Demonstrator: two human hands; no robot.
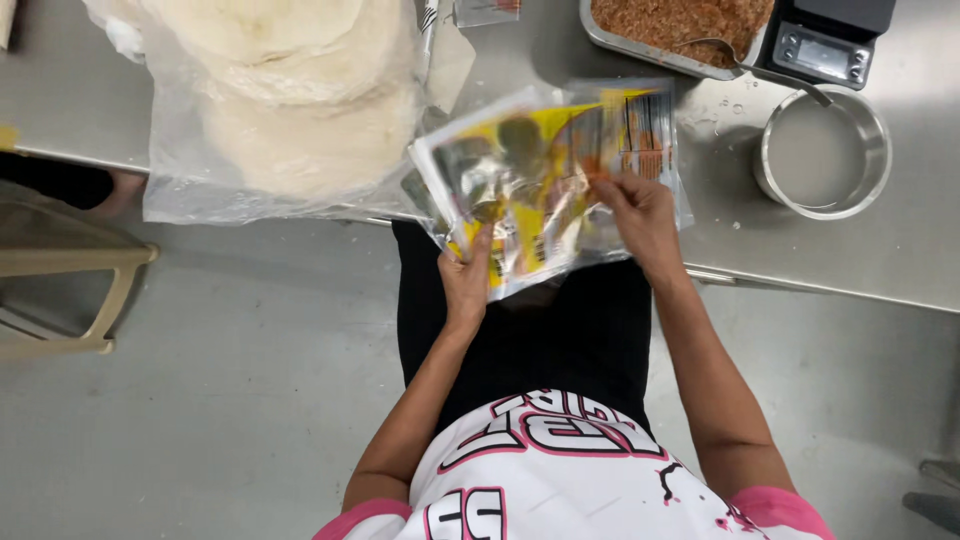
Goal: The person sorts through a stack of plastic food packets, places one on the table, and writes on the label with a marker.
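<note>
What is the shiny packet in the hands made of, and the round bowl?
The packet looks like thin glossy plastic film: it crinkles and throws bright glare where the left hand and right hand pinch it. The round bowl looks like brushed steel, grey with a dull sheen.

There are two bare hands, one on the left [466,285] and one on the right [640,215]. There is one stack of shiny yellow plastic packets [545,175], too bunched to count. Far off sit one clear bag of round flatbreads [290,110], one round metal pot [822,152], one metal tray of brown crumbs [672,25] and one black kitchen scale [825,40].
</note>
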